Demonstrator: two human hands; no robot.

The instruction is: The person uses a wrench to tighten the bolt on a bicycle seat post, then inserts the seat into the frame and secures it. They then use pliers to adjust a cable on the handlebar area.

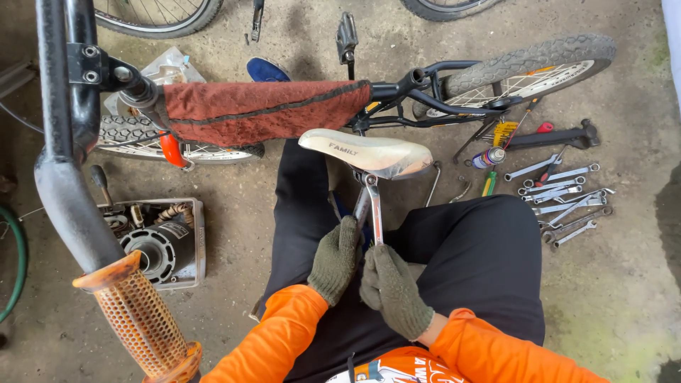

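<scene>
A small bicycle lies across the floor in front of me, its top tube wrapped in a red cloth (262, 110). A worn white saddle (369, 151) sticks out toward me on its post. My left hand (335, 259) and my right hand (392, 289), both in dark green knit gloves, close around silver wrenches (374, 209) set at the clamp under the saddle. One wrench handle runs down into each palm. Orange sleeves cover both arms, and my knees in black trousers frame the hands.
Several silver spanners (564, 202) lie on the concrete at the right, with a spray can (489, 157), screwdrivers and a black bar tool (560, 136). A box holding a motor part (162, 245) sits left. A handlebar with an orange grip (138, 319) crosses the near left.
</scene>
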